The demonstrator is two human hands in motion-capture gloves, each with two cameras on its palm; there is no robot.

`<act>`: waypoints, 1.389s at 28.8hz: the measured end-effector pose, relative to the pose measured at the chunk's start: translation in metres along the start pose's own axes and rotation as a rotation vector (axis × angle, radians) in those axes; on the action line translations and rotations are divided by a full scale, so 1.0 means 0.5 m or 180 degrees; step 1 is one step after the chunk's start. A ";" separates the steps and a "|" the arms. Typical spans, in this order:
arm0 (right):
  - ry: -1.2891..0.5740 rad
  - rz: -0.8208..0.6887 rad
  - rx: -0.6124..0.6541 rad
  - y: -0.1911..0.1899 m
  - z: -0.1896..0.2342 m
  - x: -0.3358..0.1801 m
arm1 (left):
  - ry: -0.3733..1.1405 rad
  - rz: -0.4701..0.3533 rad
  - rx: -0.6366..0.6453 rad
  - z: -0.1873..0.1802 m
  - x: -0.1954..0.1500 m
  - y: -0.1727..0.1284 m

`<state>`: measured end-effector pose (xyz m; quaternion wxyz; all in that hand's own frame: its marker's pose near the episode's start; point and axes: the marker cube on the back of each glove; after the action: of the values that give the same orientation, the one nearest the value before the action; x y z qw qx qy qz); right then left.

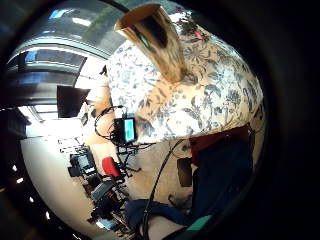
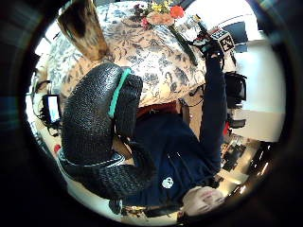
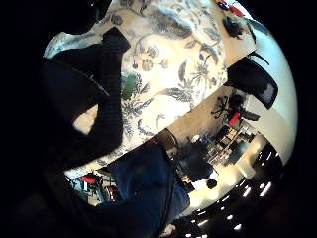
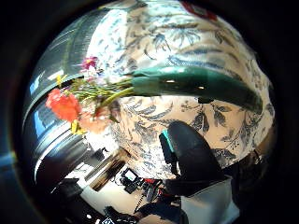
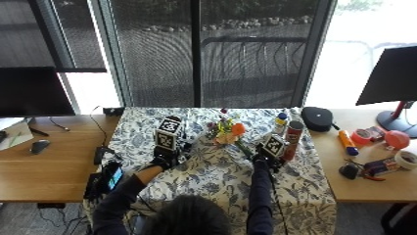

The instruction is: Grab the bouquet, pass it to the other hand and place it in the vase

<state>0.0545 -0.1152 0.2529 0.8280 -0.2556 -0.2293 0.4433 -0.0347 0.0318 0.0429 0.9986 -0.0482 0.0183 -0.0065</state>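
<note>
The bouquet [image 5: 227, 132] of red, peach and yellow flowers lies on the blue-flowered tablecloth [image 5: 215, 171], its green-wrapped stem [image 4: 196, 81] pointing at my right hand [image 5: 267, 157]. That hand hovers at the stem's end. Its thumb [image 4: 191, 156] stands apart from the stem, with cloth showing between them. My left hand [image 5: 165, 157] rests on the cloth to the left, its fingers [image 2: 97, 123] loosely curled around nothing. A brown-gold vase [image 2: 83, 26] stands upright on the cloth just beyond that hand and shows again in the little finger view [image 1: 155, 40]. In the outside view the vase is hidden.
A blue-capped bottle [image 5: 281, 122] and a red can [image 5: 293, 138] stand right behind my right hand. A black pouch [image 5: 317, 118] lies further right, then small items and tape. A phone [image 5: 108, 179] sits at the table's left edge. Monitors flank both sides.
</note>
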 end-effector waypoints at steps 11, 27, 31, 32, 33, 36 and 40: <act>0.0032 -0.0113 0.0642 -0.090 0.087 -0.014 | 0.0048 -0.0026 -0.0017 -0.005 0.004 0.008; 0.0238 0.0510 0.0565 -0.069 0.108 0.016 | 0.0052 0.0000 -0.0119 0.006 0.010 -0.002; 0.0059 0.0522 0.0792 -0.080 0.114 0.018 | 0.0047 -0.0019 -0.0141 0.001 0.010 0.005; -0.0064 0.0413 0.0882 -0.085 0.112 0.012 | 0.0044 -0.0017 -0.0145 -0.002 0.011 0.008; -0.0201 0.0288 0.0974 -0.090 0.109 0.005 | 0.0044 -0.0013 -0.0145 -0.004 0.011 0.010; -0.0484 0.0070 0.1156 -0.097 0.097 -0.005 | 0.0039 -0.0012 -0.0133 -0.002 0.012 0.002; -0.0782 -0.0104 0.1250 -0.094 0.068 -0.013 | 0.0046 -0.0008 -0.0141 0.003 0.017 -0.011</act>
<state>0.0599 -0.1357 0.3074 0.8348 -0.0300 -0.2417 0.4937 -0.0263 0.0264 0.0446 0.9972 -0.0703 0.0255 -0.0078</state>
